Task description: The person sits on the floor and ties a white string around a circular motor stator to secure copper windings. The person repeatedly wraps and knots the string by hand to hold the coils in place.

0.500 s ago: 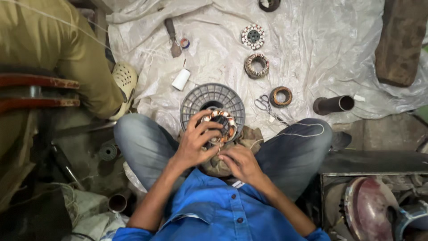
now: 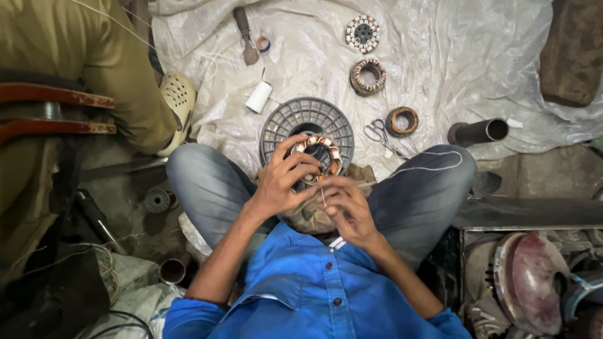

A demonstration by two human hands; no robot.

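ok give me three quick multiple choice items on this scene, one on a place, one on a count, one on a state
1. Where do the scissors lie?
A. on the plastic sheet
B. on the person's lap
C. on the wooden stool

2. How many wound rings lie loose on the sheet, apart from the one in hand?
A. one
B. three
C. five

3. What is the left hand doing?
A. resting flat on the floor
B. gripping the copper-wound ring
C. holding the white spool

Answers: 1 A, they lie on the sheet beside a brown ring; 2 B, three rings lie beyond the grey reel; 3 B, its fingers wrap the ring.
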